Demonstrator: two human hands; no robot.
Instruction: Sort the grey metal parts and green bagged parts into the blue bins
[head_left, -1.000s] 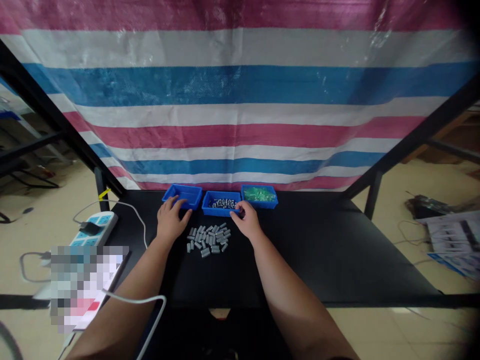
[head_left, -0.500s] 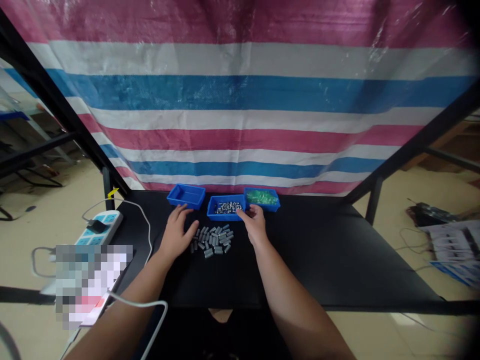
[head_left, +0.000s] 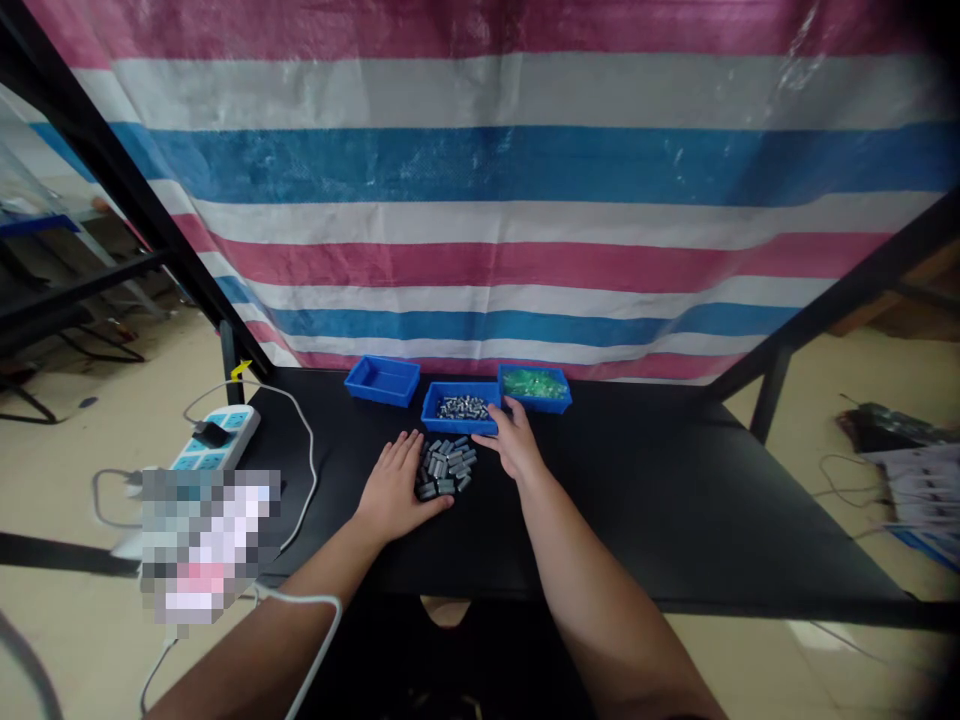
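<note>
A pile of small grey cylindrical pieces (head_left: 448,462) lies on the black table in front of the blue bins. My left hand (head_left: 394,488) rests flat along the pile's left side, fingers stretched forward and thumb reaching around the near edge. My right hand (head_left: 516,442) is at the front right corner of the middle blue bin (head_left: 431,418), which contains small shiny metal parts (head_left: 463,408). Its fingers are apart and seem to touch the bin's corner; no piece shows in them.
An empty blue bin (head_left: 384,380) stands at the back left. Another blue bin (head_left: 556,402) holds green pieces (head_left: 534,383) at the back right. A power strip (head_left: 225,435) with a white cable (head_left: 311,450) lies on the left. Behind hangs a striped sheet (head_left: 487,270).
My left hand has come down and rightward against the pile, which is now more compact. My right hand has shifted slightly at the middle bin's corner. The view has moved a little.
</note>
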